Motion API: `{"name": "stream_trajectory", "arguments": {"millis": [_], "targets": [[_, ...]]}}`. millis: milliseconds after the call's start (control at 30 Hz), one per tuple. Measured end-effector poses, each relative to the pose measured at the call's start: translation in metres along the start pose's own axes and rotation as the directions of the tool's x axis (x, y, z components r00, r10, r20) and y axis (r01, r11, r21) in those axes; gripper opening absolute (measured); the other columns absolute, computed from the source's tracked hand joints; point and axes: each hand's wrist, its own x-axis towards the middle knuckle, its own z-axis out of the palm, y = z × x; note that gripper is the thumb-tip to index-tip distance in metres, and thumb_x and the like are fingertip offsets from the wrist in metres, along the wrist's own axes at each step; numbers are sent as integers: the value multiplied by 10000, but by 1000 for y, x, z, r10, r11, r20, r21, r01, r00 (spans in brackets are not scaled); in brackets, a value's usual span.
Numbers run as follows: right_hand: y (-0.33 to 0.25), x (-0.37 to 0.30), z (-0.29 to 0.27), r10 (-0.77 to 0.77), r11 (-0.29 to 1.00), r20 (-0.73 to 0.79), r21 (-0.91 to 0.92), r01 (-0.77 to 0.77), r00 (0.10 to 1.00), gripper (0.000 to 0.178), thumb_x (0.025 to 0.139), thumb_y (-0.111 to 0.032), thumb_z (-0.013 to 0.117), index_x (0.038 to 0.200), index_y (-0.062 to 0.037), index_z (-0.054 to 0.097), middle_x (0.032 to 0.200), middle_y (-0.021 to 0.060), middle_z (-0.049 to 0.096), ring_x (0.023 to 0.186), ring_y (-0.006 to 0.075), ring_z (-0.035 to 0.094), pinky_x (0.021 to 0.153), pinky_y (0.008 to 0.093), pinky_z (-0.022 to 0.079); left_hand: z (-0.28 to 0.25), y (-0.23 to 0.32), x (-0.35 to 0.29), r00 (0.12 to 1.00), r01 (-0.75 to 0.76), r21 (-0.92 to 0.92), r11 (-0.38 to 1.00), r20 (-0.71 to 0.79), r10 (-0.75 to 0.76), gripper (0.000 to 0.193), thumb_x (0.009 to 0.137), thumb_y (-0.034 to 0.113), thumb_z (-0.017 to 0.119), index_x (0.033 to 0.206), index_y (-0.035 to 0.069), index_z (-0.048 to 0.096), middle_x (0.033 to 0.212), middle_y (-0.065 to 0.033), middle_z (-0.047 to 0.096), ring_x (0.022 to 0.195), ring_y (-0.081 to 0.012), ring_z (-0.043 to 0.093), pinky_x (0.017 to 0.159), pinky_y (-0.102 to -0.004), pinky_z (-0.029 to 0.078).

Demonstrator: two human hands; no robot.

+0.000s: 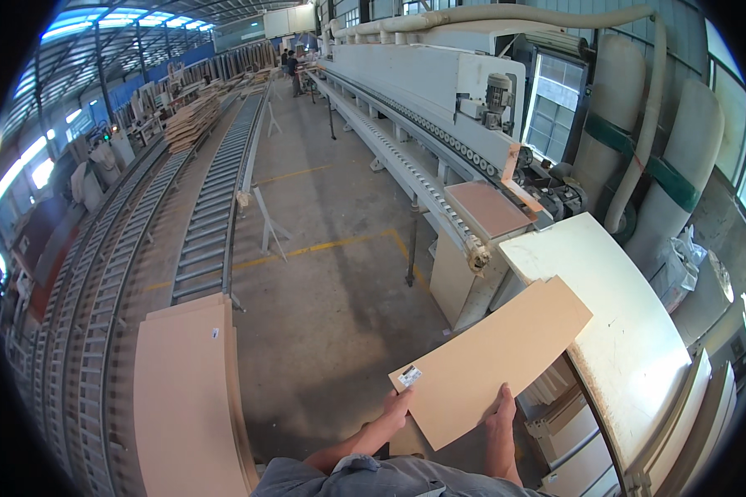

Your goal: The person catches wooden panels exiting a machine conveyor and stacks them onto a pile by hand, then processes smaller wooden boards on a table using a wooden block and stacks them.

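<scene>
A flat tan wood panel (497, 356) with a small white label (409, 376) at its left end is held up in front of me. Its far right part overlaps the cream-topped table (630, 348). My left hand (399, 403) grips the panel's lower left end, close to the label. Along the near edge, farther right, my right hand (502, 406) clasps the panel with the thumb on top. The fingers of both hands are partly hidden under the board.
A stack of similar panels (186, 389) lies at the left by roller conveyors (215, 199). A long edge-processing machine (414, 108) runs away ahead, its pinkish plate (487, 207) beyond the table. Boards (568, 439) sit beneath the table. People (293, 70) stand far off.
</scene>
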Motion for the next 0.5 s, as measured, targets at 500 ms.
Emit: {"name": "stream_trajectory", "arguments": {"millis": [500], "targets": [[5, 11, -17, -45, 999, 30, -6, 45, 999, 418, 904, -239, 591, 1227, 24, 549, 1188, 121, 596, 1072, 273, 580, 927, 419, 465, 2, -9, -9, 997, 69, 31, 997, 31, -70, 295, 883, 222, 679, 1110, 56, 591, 969, -50, 640, 801, -161, 647, 634, -345, 553]]}}
